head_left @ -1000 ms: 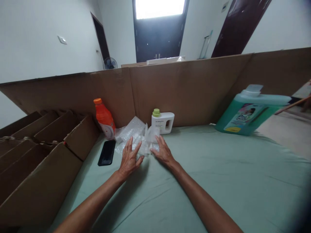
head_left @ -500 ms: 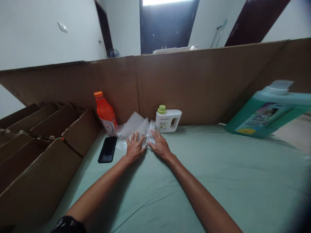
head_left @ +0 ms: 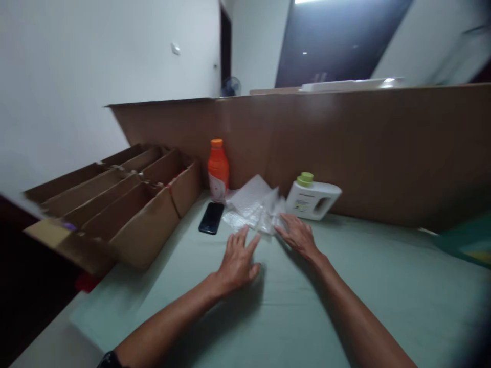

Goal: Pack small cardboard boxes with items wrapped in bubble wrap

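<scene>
A crumpled sheet of clear bubble wrap (head_left: 255, 202) lies on the green cloth (head_left: 291, 306) in front of the cardboard wall. My right hand (head_left: 298, 236) rests at its right edge, fingertips touching the wrap, fingers stretched out. Nearer to me, my left hand (head_left: 238, 260) hovers just short of the wrap with its fingers apart and nothing in them. Left of the wrap stands an orange bottle (head_left: 218, 171), with a black phone (head_left: 211, 218) lying flat before it. A white jug with a green cap (head_left: 312, 198) stands right behind my right hand.
A cardboard box with several compartments (head_left: 146, 225) sits at the left, a purple thing inside one. The tall cardboard wall (head_left: 376, 158) closes off the back. At the right edge, part of a large green jug (head_left: 470, 240) shows, blurred.
My view has turned left, so things sit farther right. My left hand has lifted off the bubble wrap and drawn back toward me. My right hand stays at the wrap's right edge.
</scene>
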A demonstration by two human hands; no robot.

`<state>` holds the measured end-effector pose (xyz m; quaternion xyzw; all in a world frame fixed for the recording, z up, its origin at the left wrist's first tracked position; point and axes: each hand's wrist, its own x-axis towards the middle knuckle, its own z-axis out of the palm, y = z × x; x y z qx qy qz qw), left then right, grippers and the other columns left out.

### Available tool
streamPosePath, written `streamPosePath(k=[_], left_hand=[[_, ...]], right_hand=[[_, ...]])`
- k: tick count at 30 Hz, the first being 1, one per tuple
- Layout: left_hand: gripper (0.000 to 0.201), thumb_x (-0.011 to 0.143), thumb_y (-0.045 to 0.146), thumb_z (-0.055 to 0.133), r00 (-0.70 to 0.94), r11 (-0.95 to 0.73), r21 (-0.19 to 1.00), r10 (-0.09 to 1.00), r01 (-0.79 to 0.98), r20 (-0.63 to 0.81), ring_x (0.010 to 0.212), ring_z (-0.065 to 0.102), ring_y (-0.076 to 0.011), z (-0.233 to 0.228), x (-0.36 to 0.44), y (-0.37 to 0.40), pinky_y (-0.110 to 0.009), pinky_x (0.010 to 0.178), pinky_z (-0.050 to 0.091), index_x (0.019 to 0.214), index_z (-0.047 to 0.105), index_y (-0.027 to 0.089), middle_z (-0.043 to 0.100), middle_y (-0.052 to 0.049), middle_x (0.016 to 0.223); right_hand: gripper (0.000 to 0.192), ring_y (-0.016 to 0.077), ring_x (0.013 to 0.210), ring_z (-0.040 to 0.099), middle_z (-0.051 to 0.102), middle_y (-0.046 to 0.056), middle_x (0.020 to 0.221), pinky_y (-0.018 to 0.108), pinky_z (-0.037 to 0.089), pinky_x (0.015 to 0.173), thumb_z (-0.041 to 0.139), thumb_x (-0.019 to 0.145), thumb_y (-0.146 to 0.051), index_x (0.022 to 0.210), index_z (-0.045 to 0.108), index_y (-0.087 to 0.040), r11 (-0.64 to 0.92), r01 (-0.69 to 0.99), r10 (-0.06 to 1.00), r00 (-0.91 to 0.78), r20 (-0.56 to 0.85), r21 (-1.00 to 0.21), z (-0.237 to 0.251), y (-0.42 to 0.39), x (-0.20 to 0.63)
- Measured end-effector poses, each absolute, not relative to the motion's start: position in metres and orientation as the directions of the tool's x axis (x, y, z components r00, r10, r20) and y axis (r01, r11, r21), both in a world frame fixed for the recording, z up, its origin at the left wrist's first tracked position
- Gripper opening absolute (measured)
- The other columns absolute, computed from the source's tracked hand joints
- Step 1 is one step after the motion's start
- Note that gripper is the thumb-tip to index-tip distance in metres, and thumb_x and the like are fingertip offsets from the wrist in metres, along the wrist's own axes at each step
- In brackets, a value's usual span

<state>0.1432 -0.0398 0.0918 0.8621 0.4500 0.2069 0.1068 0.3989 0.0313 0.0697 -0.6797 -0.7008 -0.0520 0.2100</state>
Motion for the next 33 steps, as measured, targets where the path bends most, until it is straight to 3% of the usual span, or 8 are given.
streamPosePath(k=[5,9,14,18,20,23,30,33], left_hand=[[0.071,0.087,0.014,0.059,0.203,-0.565,0.470,0.759,0.678,0.619,0.148,0.034,-0.0262,0.097,0.051,-0.131,-0.046,0.117,0.039,0.151,0.032,0.024,0.034,-0.015,0.158],[0.066,0.089,0.014,0.062,-0.096,-0.360,0.384,0.611,0.850,0.786,0.148,0.031,-0.0307,0.117,-0.028,-0.165,-0.051,0.119,0.032,0.149,0.038,0.024,0.032,-0.015,0.158],[0.056,0.086,0.025,0.071,-0.190,-0.145,0.314,0.544,0.938,0.818,0.151,0.022,-0.0404,0.139,-0.081,-0.123,-0.060,0.119,0.028,0.138,0.052,0.021,0.020,-0.017,0.164],[0.031,0.083,0.023,0.072,-0.269,-0.045,0.362,0.589,0.931,0.763,0.148,0.026,-0.0458,0.142,-0.095,-0.085,-0.066,0.114,0.031,0.113,0.069,0.016,0.027,-0.020,0.161],[0.011,0.082,0.015,0.068,-0.288,-0.071,0.402,0.586,0.913,0.757,0.146,0.030,-0.0449,0.140,-0.099,-0.076,-0.066,0.113,0.034,0.092,0.073,0.016,0.035,-0.018,0.158],[0.010,0.081,0.011,0.064,-0.290,-0.207,0.460,0.543,0.864,0.788,0.146,0.034,-0.0406,0.135,-0.107,-0.082,-0.064,0.114,0.035,0.080,0.072,0.017,0.038,-0.014,0.157],[0.013,0.081,0.009,0.063,-0.339,-0.545,0.629,0.543,0.555,0.768,0.148,0.036,-0.0299,0.121,-0.140,-0.146,-0.050,0.113,0.045,0.081,0.067,0.022,0.031,0.001,0.163],[0.035,0.078,0.015,0.069,-0.513,-0.552,0.715,0.502,0.430,0.696,0.148,0.036,-0.0298,0.106,-0.151,-0.163,-0.047,0.113,0.046,0.111,0.065,0.028,0.026,-0.001,0.165]], right_hand=[[0.055,0.0409,0.124,0.057,0.061,0.022,0.137,0.058,0.047,0.094,0.043,0.092,-0.051,0.126,0.064,-0.013,0.083,0.981,0.903,0.000,0.429,-0.175,0.086,0.033,0.400],[0.052,0.0380,0.123,0.058,0.061,0.017,0.139,0.055,0.047,0.093,0.043,0.092,-0.052,0.122,0.067,-0.018,0.124,0.980,0.871,-0.031,0.490,-0.158,0.098,0.020,0.391],[0.041,0.0364,0.121,0.060,0.064,0.017,0.134,0.053,0.050,0.095,0.051,0.088,-0.045,0.111,0.073,-0.019,0.274,0.933,0.895,-0.160,0.417,-0.231,0.105,0.006,0.336],[0.036,0.0344,0.121,0.062,0.065,0.015,0.134,0.053,0.050,0.101,0.055,0.087,-0.043,0.109,0.074,-0.020,0.392,0.875,0.885,-0.275,0.376,-0.284,0.106,-0.007,0.298],[0.035,0.0344,0.122,0.062,0.065,0.015,0.134,0.055,0.049,0.102,0.056,0.087,-0.043,0.107,0.074,-0.021,0.426,0.853,0.877,-0.309,0.368,-0.301,0.108,-0.014,0.287],[0.034,0.0351,0.122,0.062,0.065,0.015,0.135,0.056,0.051,0.100,0.056,0.088,-0.044,0.106,0.074,-0.022,0.447,0.827,0.880,-0.340,0.330,-0.341,0.112,-0.023,0.275],[0.036,0.0325,0.129,0.058,0.062,0.012,0.140,0.054,0.048,0.106,0.055,0.092,-0.047,0.114,0.072,-0.025,0.478,0.730,0.877,-0.427,0.220,-0.488,0.117,-0.036,0.235],[0.047,0.0314,0.135,0.053,0.056,0.012,0.147,0.053,0.043,0.111,0.059,0.090,-0.049,0.132,0.063,-0.026,0.505,0.651,0.838,-0.526,0.144,-0.566,0.106,-0.040,0.212]])
